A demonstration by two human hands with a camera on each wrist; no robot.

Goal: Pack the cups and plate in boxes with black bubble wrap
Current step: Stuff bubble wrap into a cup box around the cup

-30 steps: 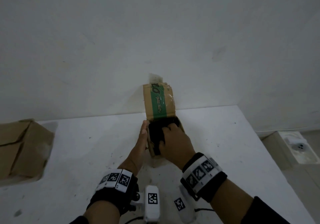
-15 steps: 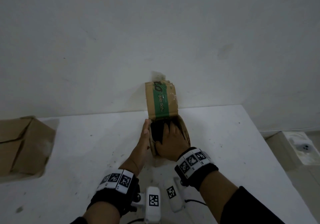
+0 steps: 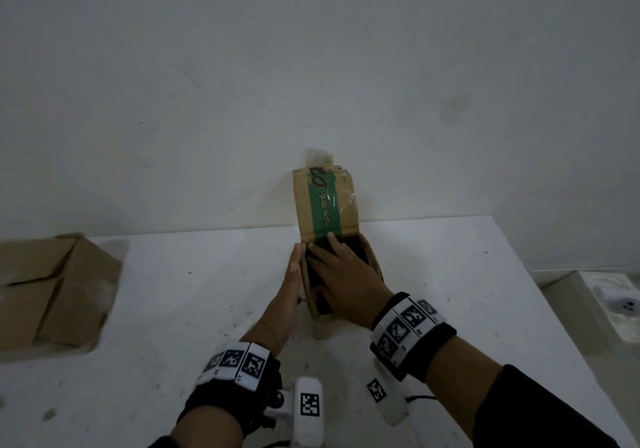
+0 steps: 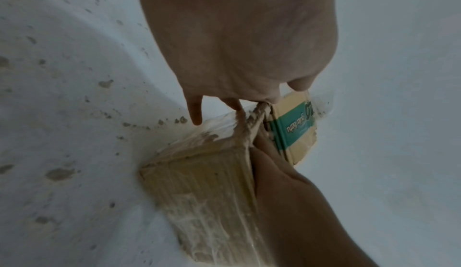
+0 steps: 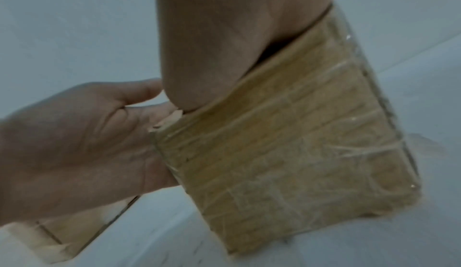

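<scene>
right hand (image 3: 341, 279) flat on black bubble wrap (image 3: 317, 274) — inside box (image 3: 375, 267), left hand (image 3: 289, 286) bracing

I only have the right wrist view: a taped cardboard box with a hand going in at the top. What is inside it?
Observer: The head view shows the right hand pressing flat on black bubble wrap in the open box.
Operator: Is any flap folded over?
Observer: No. The far flap stands upright and has a green printed band.
Operator: Any other box around?
Observer: Yes, a second cardboard box sits at the left of the table, apart from both hands.
</scene>
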